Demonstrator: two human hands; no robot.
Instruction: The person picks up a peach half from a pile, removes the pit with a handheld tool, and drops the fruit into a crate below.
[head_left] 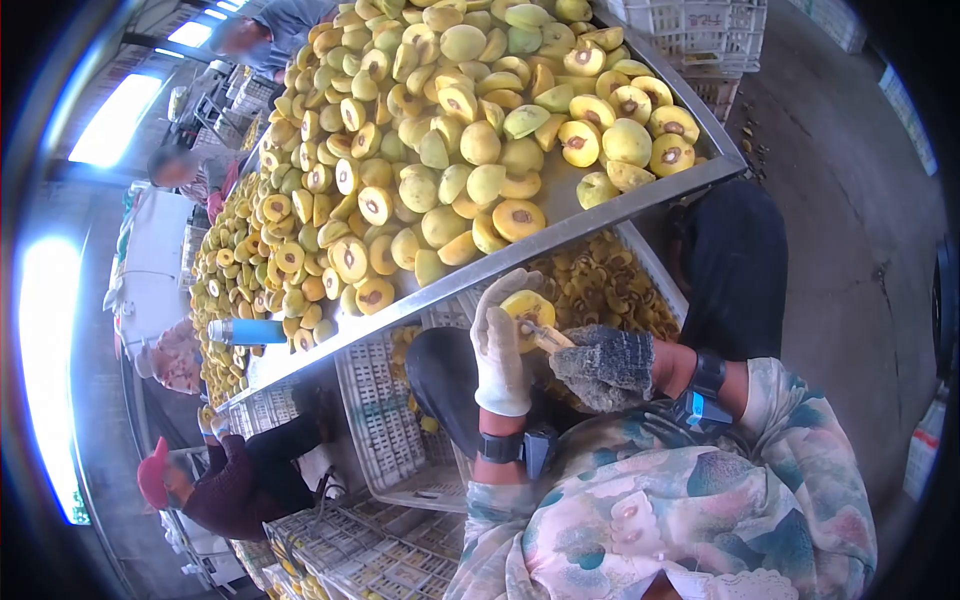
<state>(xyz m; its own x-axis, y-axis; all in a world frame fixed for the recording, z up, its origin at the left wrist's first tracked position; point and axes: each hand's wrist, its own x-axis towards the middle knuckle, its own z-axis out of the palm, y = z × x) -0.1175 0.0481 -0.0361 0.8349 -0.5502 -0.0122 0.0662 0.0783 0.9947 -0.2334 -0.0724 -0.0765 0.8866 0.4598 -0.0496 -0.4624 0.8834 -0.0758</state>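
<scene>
My left hand [500, 350], in a white glove, is wrapped round a halved yellow peach [530, 304] with its cut face and brown centre showing. My right hand [605, 368], in a dark grey knit glove, grips a small pitting tool [550, 338] with a pale handle. The tool's tip meets the middle of the peach half; its exact shape is hidden. Both hands are just below the metal edge [560, 240] of a sorting table heaped with peach halves [520, 219]. Under my hands sits a crate of yellow-brown fruit pieces [610, 285].
White plastic crates [380, 410] stand left of my legs, with more stacked [700, 35] beyond the table's far right corner. A blue bottle [246, 332] lies on the table's left side. Several people work along the table, one in a red cap [153, 474].
</scene>
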